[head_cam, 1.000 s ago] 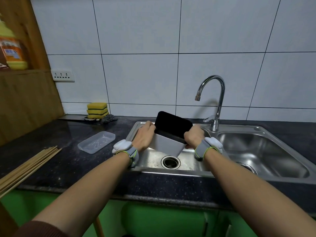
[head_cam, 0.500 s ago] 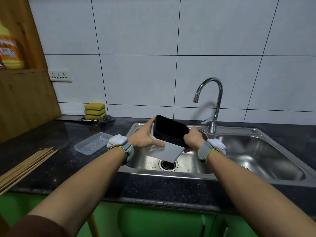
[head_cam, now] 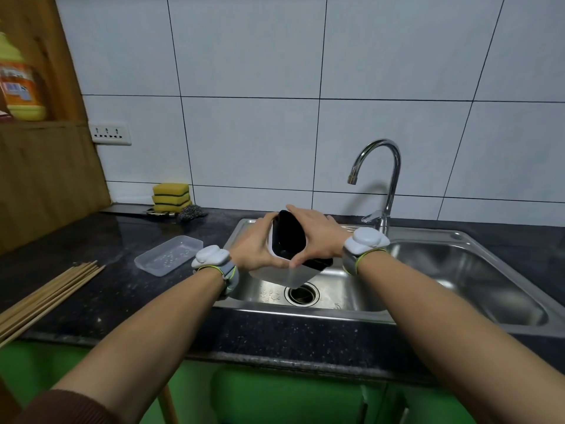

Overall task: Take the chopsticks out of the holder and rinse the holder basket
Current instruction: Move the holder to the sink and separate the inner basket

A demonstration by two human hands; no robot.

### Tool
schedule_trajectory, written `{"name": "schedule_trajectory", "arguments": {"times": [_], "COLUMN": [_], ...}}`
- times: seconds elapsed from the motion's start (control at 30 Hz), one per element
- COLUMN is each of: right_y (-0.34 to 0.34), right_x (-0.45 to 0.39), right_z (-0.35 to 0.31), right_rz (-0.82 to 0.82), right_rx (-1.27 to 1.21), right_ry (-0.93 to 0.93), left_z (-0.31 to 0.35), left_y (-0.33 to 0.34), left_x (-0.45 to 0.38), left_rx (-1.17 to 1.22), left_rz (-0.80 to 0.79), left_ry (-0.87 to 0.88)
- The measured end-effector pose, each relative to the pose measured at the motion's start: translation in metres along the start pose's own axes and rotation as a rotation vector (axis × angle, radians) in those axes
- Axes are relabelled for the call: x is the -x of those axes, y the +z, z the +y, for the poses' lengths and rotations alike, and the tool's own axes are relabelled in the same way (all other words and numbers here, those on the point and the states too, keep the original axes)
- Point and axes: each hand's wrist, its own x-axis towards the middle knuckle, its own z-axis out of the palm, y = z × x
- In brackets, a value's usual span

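Head view shows our left hand (head_cam: 256, 249) and right hand (head_cam: 318, 237) both gripping the holder (head_cam: 284, 267) above the near-left sink basin (head_cam: 269, 296). A second ago we held it by its two sides with its black opening facing us; now the right hand has come over the top, fingers curled around the black basket (head_cam: 289, 240), while the left cups the white shell from the left. We judge this as the start of pulling the basket out — rinsing has not begun, since no water runs from the tap (head_cam: 379, 175).

Counting: one holder, one black basket inside it, one tap, two sink basins, one clear tray (head_cam: 168, 255) on the counter (head_cam: 122, 289), and a stack of sponges (head_cam: 171, 197) at the far wall. The chopsticks (head_cam: 46, 298) lie in one bundle at the near left, well apart from the sink — too overlapped to count.
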Motion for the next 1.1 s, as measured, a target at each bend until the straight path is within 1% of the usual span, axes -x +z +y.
{"name": "schedule_trajectory", "arguments": {"times": [0.1,0.23,0.4,0.63,0.83,0.93,1.03,1.1], "right_y": [0.006,0.006,0.000,-0.014,-0.024,-0.033,-0.047,-0.055], "right_x": [-0.004,-0.004,-0.006,-0.006,-0.004,-0.004,-0.005,-0.004], "right_z": [-0.007,-0.010,-0.010,-0.006,-0.006,-0.005,-0.005,-0.002], "right_rz": [-0.022,0.044,0.074,0.084,0.060,0.048,0.047,0.050], "right_rx": [0.069,0.130,0.091,0.074,0.080,0.078,0.106,0.147], "right_ry": [0.007,-0.003,-0.050,-0.062,-0.036,-0.032,-0.027,-0.016], "left_z": [-0.001,-0.001,0.000,0.004,0.001,-0.006,-0.013,-0.019], "left_y": [0.004,0.006,0.005,0.005,0.005,0.007,0.009,0.009], "left_x": [0.004,0.006,0.003,0.000,0.001,0.004,0.008,0.010], "left_rx": [-0.036,-0.057,-0.114,-0.148,-0.186,-0.190,-0.231,-0.284], "left_rz": [0.037,0.045,0.045,0.066,0.007,-0.032,-0.027,-0.026], "left_ry": [-0.006,-0.017,0.002,-0.045,-0.084,-0.124,-0.176,-0.244]}}
